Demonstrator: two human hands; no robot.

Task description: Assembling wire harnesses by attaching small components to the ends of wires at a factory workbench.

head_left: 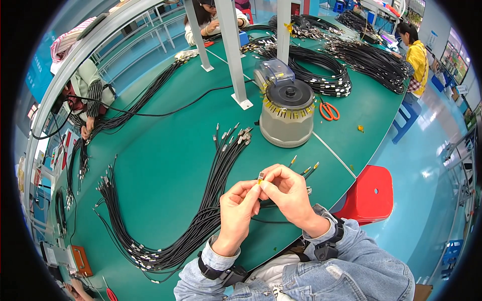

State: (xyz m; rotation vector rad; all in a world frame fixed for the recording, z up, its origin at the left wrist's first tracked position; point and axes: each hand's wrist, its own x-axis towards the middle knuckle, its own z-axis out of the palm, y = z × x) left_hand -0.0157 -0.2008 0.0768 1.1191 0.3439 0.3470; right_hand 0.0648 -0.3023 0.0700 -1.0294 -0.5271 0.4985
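My left hand [235,213] and my right hand [290,195] meet over the near part of the green table. Thumbs and fingers of both are pinched around a small metal cable connector [261,175]. A bit of yellow tape [259,182] shows just below it, between the thumbs. How the tape lies on the connector is hidden by my fingertips. To the left a thick bundle of black cables [213,188] curves across the table, with metal connectors at its ends. Just beyond my right hand, several cable ends [312,167] stick out, some with yellow on them.
A round tape dispenser [287,120] with yellow strips around its rim stands ahead. Orange-handled scissors [329,111] lie to its right. Metal posts [236,65] rise from the table [155,135]. More cable coils [321,70] lie farther off. Co-workers sit around; a red stool [369,195] stands at right.
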